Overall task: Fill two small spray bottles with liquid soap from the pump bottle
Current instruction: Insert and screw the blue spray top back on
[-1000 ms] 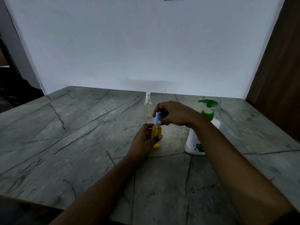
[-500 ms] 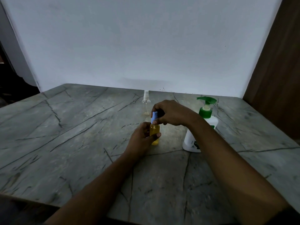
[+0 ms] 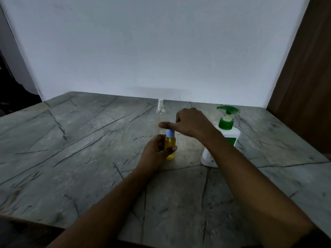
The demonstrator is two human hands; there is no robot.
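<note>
**Grey veined worktop, white wall, one filled bottle in hand**

A plain white wall (image 3: 143, 51) closes off the far side of the scene, evenly lit and bare. To the right of it stands a dark brown wooden panel (image 3: 304, 86), and at the far left the wall gives way to a dim, shadowed gap (image 3: 10, 83) where nothing can be made out. The worktop (image 3: 71, 158) is grey stone with a marble look, crossed by long dark veins and hairline cracks. Its near edge falls off into darkness at the bottom of the view.

Near the middle of the worktop, the yellow spray bottle (image 3: 170, 146) stands upright, full of amber liquid and topped by a blue cap (image 3: 170, 133). The left hand (image 3: 156, 150) wraps it from the left side, its grip closed on the body with the thumb lying across the front. The right hand (image 3: 192, 122) hangs just over the cap, its forefinger (image 3: 164, 125) stretched out to the left. The hand is blurred, so I cannot tell whether its grip is on the cap or merely above it.

Behind these, closer to the wall, the clear spray bottle (image 3: 160, 113) stands upright and apart from both hands, with a white sprayer on top. The pump bottle (image 3: 228, 135), white with a green pump head and collar, stands to the right of the yellow one, and the right forearm crosses in front of its lower half
</note>
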